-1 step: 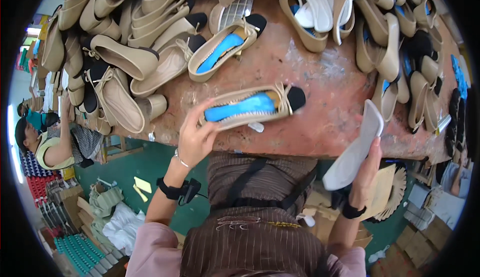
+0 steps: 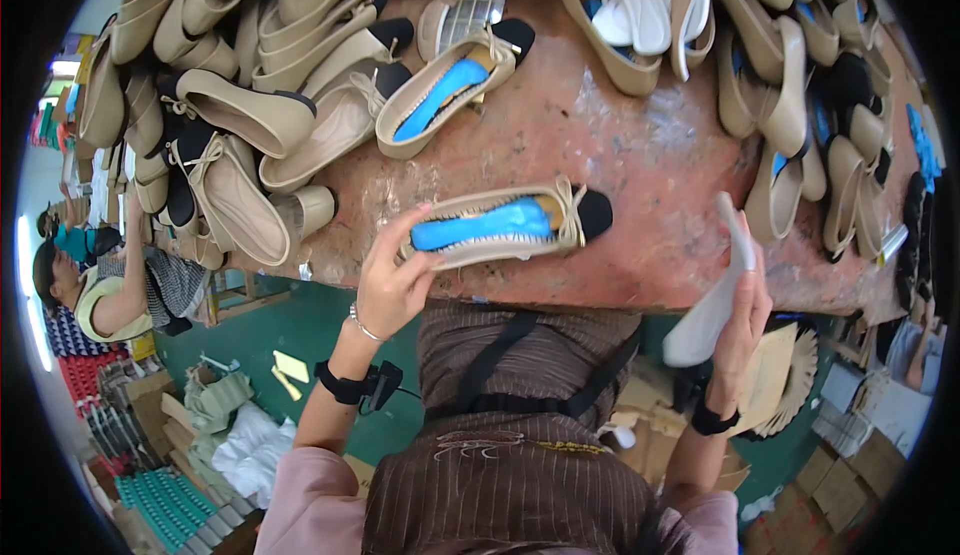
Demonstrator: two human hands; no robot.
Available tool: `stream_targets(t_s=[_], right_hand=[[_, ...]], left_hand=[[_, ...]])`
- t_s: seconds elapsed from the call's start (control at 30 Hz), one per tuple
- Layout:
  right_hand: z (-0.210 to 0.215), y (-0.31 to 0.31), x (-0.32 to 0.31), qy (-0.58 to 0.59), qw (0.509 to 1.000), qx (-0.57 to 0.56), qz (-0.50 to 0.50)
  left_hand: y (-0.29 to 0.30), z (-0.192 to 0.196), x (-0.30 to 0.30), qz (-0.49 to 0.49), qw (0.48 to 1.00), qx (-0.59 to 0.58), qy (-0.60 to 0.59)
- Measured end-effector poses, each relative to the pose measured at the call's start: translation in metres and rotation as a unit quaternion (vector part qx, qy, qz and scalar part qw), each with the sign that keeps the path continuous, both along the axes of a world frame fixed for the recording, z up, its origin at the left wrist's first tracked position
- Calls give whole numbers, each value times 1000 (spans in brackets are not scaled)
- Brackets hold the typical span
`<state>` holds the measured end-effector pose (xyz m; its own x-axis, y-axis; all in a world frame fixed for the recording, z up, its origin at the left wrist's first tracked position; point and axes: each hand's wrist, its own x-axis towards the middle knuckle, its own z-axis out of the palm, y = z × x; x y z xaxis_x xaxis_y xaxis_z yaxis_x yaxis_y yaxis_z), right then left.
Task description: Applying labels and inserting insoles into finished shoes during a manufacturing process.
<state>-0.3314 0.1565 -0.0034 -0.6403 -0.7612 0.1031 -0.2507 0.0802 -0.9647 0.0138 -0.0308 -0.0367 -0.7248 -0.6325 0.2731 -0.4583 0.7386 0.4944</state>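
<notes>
My left hand (image 2: 392, 273) grips the heel end of a beige ballet flat (image 2: 480, 255), thumb and fingers on its two sides. The shoe has a black toe cap, a small bow and a bright blue strip lying inside. It is held over the near part of the worktable (image 2: 640, 245), toe to the right. In my right hand (image 2: 742, 305) is a pale insole (image 2: 705, 320), tilted nearly edge-on at the table's front edge, right of the shoe. Beyond the held shoe, another beige flat (image 2: 440, 105) with a blue strip lies on the table.
Piled beige flats (image 2: 240, 115) cover the table's left side; more shoes (image 2: 785, 95) crowd the right. White insoles (image 2: 635, 15) lie on shoes at the back. A co-worker (image 2: 115, 285) sits at far left. Cartons (image 2: 840, 485) and a white plastic bag (image 2: 250, 450) lie on the floor.
My right hand has turned the insole more edge-on, and its fingers have come up along it. The shoe in my left hand has tipped slightly and stays in nearly the same place.
</notes>
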Motion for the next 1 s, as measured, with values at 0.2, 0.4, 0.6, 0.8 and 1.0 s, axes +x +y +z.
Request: stream_targets(t_s=[0.2, 0.4, 0.6, 0.8, 1.0], right_hand=[[-21, -80, 60, 371, 892, -29, 257], [-60, -122, 128, 269, 895, -29, 354], [-66, -135, 153, 235, 897, -27, 374], [-73, -142, 160, 219, 890, 4, 400], [-72, -143, 160, 236, 876, 15, 420]], left_hand=[[12, -43, 11, 8, 999, 33, 30], [15, -69, 4, 42, 983, 123, 133], [16, -83, 10, 24, 980, 93, 176], [14, -87, 8, 19, 971, 109, 211], [12, -92, 16, -2, 975, 116, 191]])
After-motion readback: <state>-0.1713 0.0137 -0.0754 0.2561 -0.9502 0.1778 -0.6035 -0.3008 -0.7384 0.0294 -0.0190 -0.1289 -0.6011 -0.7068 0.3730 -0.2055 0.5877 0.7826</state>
